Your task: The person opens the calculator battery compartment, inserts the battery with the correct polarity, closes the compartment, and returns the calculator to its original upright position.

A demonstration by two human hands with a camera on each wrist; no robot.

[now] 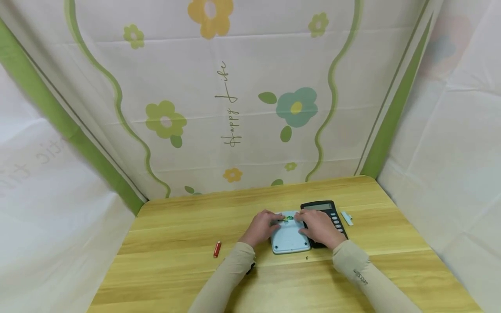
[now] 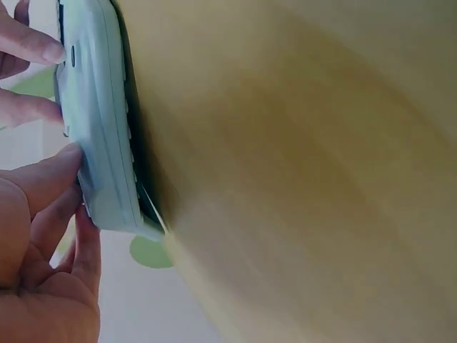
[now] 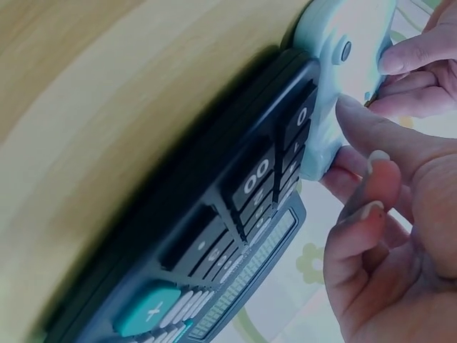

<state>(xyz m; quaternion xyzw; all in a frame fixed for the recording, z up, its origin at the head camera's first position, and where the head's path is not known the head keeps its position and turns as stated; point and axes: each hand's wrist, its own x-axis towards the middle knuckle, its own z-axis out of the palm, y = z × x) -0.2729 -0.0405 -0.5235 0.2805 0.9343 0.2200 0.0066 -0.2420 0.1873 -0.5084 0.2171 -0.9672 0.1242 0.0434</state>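
Working on: a pale blue plastic calculator (image 1: 290, 240), face down on the yellow wood-grain table (image 1: 176, 230), lower centre of the head view, probably so its back is reachable.
Left hand (image 1: 261, 227): narrow pinch on the calculator, thumb on its back, fingers by the far end; steadying that side, I'd guess.
Right hand (image 1: 320, 226): same deal mirrored, thumb and fingertip holding the other side.
Slot (image 1: 288, 218): sits between the hands, greenish-yellow stuff showing, too small to make out.
Black calculator (image 1: 335, 221): face up, right beside the pale one, partly under the right forearm.
Loose bits: red cylinder (image 1: 217, 249) left, pale blue plastic strip (image 1: 347, 218) right, maybe parked out of the way.
Wrist cams: right one catches a teal plus key (image 3: 152, 310); left one, a dark gap under the pale calculator. Neither gets the red cylinder.
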